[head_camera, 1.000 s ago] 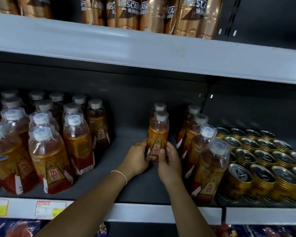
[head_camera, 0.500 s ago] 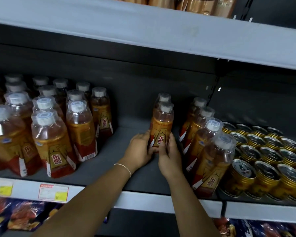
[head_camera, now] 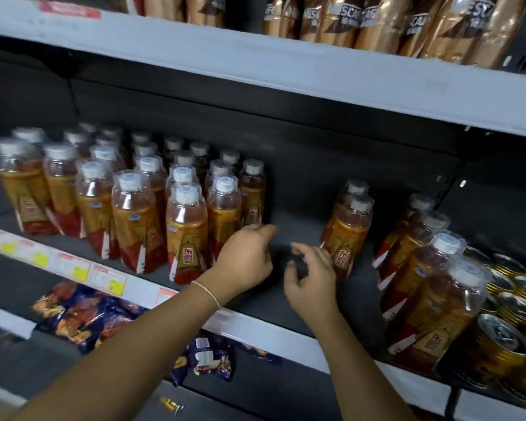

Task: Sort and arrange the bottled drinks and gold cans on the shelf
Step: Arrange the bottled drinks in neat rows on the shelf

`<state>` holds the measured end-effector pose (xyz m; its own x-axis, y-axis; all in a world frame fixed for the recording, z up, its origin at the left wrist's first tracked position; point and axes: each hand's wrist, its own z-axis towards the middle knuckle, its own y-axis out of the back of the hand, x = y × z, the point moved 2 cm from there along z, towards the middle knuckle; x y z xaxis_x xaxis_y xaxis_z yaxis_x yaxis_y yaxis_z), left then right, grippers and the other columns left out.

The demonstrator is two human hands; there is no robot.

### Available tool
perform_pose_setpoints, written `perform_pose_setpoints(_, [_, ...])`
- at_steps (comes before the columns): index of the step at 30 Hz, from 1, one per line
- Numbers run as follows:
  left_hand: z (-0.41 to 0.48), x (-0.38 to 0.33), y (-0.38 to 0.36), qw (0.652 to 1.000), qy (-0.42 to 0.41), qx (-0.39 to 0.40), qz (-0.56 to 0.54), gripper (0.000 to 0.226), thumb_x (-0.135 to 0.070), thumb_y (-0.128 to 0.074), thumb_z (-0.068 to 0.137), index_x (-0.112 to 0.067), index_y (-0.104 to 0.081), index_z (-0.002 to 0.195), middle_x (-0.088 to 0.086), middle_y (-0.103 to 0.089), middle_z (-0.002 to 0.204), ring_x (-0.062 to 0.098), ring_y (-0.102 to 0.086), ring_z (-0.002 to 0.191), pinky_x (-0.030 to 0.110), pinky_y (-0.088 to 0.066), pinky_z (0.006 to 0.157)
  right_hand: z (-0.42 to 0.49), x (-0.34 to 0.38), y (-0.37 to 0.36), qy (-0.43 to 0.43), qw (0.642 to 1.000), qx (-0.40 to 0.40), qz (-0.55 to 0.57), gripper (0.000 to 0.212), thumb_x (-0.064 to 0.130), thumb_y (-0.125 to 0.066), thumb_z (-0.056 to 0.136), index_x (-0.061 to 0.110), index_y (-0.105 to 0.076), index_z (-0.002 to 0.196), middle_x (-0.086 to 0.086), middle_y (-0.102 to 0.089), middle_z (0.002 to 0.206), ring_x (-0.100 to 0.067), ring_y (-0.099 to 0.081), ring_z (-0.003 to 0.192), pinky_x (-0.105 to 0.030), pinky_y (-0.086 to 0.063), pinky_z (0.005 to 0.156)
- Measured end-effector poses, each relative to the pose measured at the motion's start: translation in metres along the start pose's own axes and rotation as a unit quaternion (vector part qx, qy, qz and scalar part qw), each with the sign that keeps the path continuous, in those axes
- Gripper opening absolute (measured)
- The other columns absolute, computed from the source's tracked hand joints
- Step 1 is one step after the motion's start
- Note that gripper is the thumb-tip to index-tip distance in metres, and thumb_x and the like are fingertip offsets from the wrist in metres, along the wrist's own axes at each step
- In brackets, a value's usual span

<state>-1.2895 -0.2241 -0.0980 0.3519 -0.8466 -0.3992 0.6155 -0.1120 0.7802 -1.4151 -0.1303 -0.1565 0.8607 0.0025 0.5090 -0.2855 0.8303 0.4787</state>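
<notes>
Two amber drink bottles with white caps and gold-red labels stand one behind the other mid-shelf; the front bottle [head_camera: 348,235] is upright. My right hand [head_camera: 312,278] hovers at its lower left with loosely curled fingers, holding nothing. My left hand [head_camera: 243,259], a thin band on its wrist, is next to the left group of bottles [head_camera: 186,232], fingers loosely bent and empty. A further row of bottles [head_camera: 431,278] stands to the right, and the gold cans [head_camera: 498,350] are packed at the far right.
A bare strip of dark shelf floor [head_camera: 292,220] lies between the left group and the middle pair. The white shelf lip [head_camera: 271,332] carries price tags. Brown Nescafe bottles [head_camera: 340,22] stand on the shelf above; snack packets [head_camera: 85,317] lie below.
Both hands have let go of the front middle bottle, which stays upright. My left hand has moved left toward the left group, and my view has swung left.
</notes>
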Motion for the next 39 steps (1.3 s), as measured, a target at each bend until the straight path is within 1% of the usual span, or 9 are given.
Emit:
perform_pose_setpoints(4, [-0.017,0.012,0.033,0.998,0.064,-0.005,0.012,0.039,-0.012,-0.055,0.079,-0.012,-0.064,0.117,0.01,-0.065,0.112,0.028,-0.061,0.102,0.04,-0.052,0.083,0.015,0.029,-0.048,-0.102,0.969,0.221,0.053,0.047,0.006,-0.067,0.086,0.013,-0.056,0.131,-0.002,-0.064,0.122,-0.017,-0.059,0.111,-0.026,-0.051,0.094])
perform_pose_setpoints(8, [-0.027,0.019,0.053,0.995,0.102,-0.003,0.013,0.044,-0.004,-0.05,0.075,-0.007,-0.061,0.118,0.015,-0.062,0.112,0.032,-0.058,0.103,0.042,-0.051,0.084,0.035,0.048,-0.087,-0.049,0.954,0.278,0.104,0.018,0.02,-0.053,0.099,0.019,-0.057,0.117,0.012,-0.068,0.093,0.002,-0.063,0.078,-0.007,-0.048,0.064])
perform_pose_setpoints(10, [-0.032,0.021,0.059,0.994,0.109,-0.01,0.001,0.048,-0.002,-0.049,0.076,-0.006,-0.059,0.122,0.016,-0.06,0.114,0.031,-0.057,0.104,0.04,-0.05,0.085,0.042,0.056,-0.095,-0.089,0.95,0.261,0.146,0.025,0.027,-0.041,0.104,0.011,-0.059,0.111,-0.001,-0.074,0.091,-0.009,-0.07,0.075,-0.015,-0.052,0.058])
perform_pose_setpoints(13, [-0.039,0.021,0.062,0.995,0.101,-0.014,-0.006,0.052,0.0,-0.051,0.077,-0.008,-0.057,0.128,0.014,-0.058,0.117,0.031,-0.057,0.106,0.038,-0.049,0.086,0.042,0.052,-0.1,-0.089,0.954,0.265,0.107,0.038,0.004,-0.067,0.087,0.01,-0.054,0.123,-0.011,-0.067,0.111,-0.013,-0.062,0.091,-0.018,-0.049,0.073])
perform_pose_setpoints(15, [-0.043,0.021,0.06,0.995,0.098,-0.015,-0.002,0.054,-0.003,-0.053,0.079,-0.009,-0.054,0.133,0.013,-0.058,0.122,0.03,-0.057,0.109,0.038,-0.049,0.089,0.039,0.051,-0.094,-0.142,0.94,0.238,0.2,0.052,-0.011,-0.071,0.078,0.013,-0.054,0.12,-0.013,-0.066,0.113,-0.019,-0.064,0.099,-0.024,-0.052,0.079])
perform_pose_setpoints(20, [-0.05,0.026,0.045,0.996,0.088,-0.001,-0.018,0.05,-0.007,-0.056,0.082,-0.003,-0.053,0.131,0.017,-0.059,0.121,0.033,-0.058,0.108,0.039,-0.051,0.089,0.026,0.036,-0.062,-0.208,0.912,0.254,0.247,0.068,0.007,-0.077,0.08,0.026,-0.044,0.136,0.006,-0.065,0.123,-0.01,-0.063,0.112,-0.034,-0.052,0.096])
perform_pose_setpoints(26, [-0.038,0.033,0.01,0.986,0.127,0.081,-0.069,0.067,-0.008,-0.06,0.086,-0.013,-0.035,0.148,0.007,-0.054,0.136,0.025,-0.052,0.124,0.029,-0.044,0.104,0.005,0.002,-0.017,-0.235,0.899,0.296,0.223,0.07,0.01,-0.071,0.088,0.039,-0.031,0.137,0.018,-0.056,0.128,-0.001,-0.056,0.118,-0.024,-0.048,0.097])
perform_pose_setpoints(33, [-0.018,0.019,-0.025,0.973,0.07,0.177,-0.131,0.056,-0.017,-0.081,0.075,-0.02,-0.057,0.125,-0.004,-0.064,0.121,0.011,-0.059,0.112,0.033,-0.049,0.099,-0.015,-0.021,0.029,-0.254,0.893,0.271,0.253,0.075,-0.004,-0.067,0.088,0.023,-0.032,0.149,-0.002,-0.053,0.142,-0.014,-0.055,0.127,-0.04,-0.045,0.108])
perform_pose_setpoints(39, [-0.006,-0.008,-0.054,0.986,0.014,0.122,-0.116,0.053,-0.034,-0.086,0.066,-0.021,-0.061,0.111,-0.008,-0.06,0.101,0.011,-0.056,0.095,0.019,-0.044,0.08,-0.03,-0.028,0.055,-0.246,0.93,0.17,0.212,0.073,0.018,-0.076,0.079,0.034,-0.041,0.142,0.011,-0.061,0.129,-0.006,-0.062,0.114,-0.025,-0.053,0.09])
